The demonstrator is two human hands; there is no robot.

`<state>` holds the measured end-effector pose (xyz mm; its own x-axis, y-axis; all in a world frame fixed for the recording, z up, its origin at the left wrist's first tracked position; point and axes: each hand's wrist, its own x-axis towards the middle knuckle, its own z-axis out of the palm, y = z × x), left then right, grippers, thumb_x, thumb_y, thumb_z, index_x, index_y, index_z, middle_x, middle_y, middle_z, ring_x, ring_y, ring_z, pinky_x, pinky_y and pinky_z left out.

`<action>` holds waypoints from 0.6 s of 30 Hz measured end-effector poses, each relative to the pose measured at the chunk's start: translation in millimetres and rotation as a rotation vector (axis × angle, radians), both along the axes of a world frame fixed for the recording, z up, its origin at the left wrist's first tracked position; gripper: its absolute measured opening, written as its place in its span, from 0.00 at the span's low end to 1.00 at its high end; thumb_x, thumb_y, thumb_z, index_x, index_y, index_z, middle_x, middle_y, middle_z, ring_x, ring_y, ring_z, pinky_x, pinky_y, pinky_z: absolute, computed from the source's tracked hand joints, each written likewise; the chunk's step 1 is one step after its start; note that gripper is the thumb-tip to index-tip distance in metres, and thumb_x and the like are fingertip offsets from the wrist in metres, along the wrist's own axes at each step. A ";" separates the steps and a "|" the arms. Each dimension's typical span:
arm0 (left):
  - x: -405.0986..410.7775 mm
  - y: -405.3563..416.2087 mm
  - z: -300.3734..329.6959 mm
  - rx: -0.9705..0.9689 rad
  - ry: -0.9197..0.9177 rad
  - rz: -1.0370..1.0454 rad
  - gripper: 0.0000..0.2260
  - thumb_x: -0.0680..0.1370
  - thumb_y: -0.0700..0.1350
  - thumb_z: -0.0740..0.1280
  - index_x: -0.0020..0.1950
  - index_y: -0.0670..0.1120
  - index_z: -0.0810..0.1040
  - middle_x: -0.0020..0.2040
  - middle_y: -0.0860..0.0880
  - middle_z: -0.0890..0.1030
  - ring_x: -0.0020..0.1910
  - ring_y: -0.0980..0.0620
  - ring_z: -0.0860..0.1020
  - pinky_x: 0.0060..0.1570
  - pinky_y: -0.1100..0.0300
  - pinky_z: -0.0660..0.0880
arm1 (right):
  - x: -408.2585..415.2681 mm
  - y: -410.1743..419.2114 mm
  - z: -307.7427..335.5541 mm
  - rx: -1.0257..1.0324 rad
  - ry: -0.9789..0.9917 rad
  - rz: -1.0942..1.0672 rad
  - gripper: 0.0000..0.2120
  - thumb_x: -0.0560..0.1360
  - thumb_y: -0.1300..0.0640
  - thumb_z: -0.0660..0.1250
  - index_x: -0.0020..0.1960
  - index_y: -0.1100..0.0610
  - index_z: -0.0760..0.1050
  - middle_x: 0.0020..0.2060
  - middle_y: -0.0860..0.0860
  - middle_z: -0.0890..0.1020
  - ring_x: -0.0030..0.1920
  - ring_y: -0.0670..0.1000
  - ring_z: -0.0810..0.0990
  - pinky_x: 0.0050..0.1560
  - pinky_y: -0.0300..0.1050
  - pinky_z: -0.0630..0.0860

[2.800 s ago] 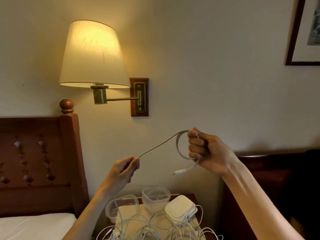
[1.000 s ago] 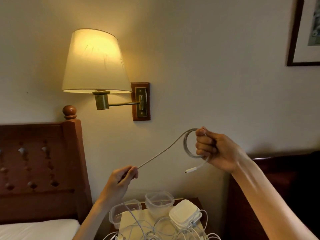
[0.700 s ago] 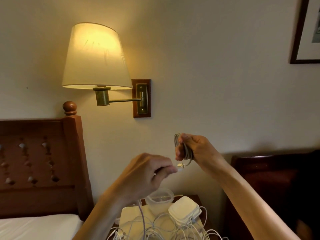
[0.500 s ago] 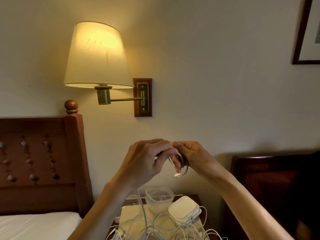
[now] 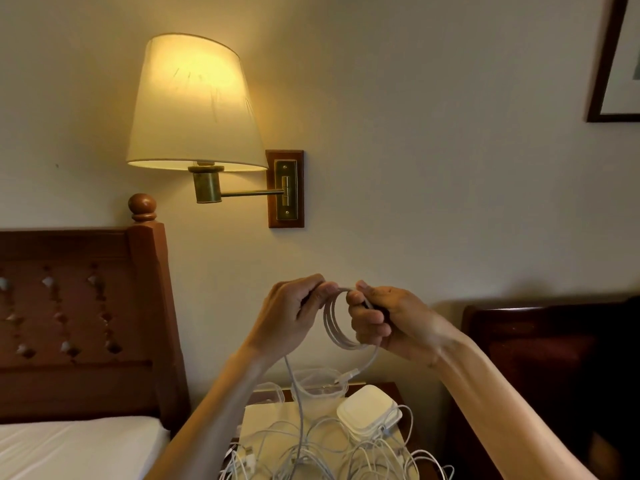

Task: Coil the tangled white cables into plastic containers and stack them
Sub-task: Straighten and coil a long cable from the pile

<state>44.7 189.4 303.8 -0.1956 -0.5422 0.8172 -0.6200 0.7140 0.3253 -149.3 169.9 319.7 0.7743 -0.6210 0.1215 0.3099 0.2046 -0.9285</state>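
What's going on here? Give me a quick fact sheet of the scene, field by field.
Activity: winding a white cable into loops
Left hand: pinches the cable at the top of the coil
Right hand: grips the coil, several loops
Loose end: plug hangs below the coil
Uncoiled part: runs from the left hand down to the cable pile
Nightstand: clear open container, closed white-lidded container
Surroundings: lit wall lamp, wooden headboard
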 end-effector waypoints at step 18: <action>15.7 25.6 -31.2 0.556 -0.468 0.181 0.21 0.83 0.54 0.57 0.33 0.45 0.68 0.27 0.51 0.71 0.27 0.52 0.69 0.32 0.54 0.65 | -2.5 -12.0 5.6 -0.338 0.080 -0.506 0.19 0.85 0.51 0.48 0.43 0.57 0.70 0.28 0.50 0.72 0.29 0.48 0.71 0.36 0.42 0.71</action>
<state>60.4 215.0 272.6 -0.3243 -0.9076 0.2664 -0.8743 0.3952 0.2818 -151.8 157.9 325.3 0.4084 -0.8512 0.3296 0.2188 -0.2593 -0.9407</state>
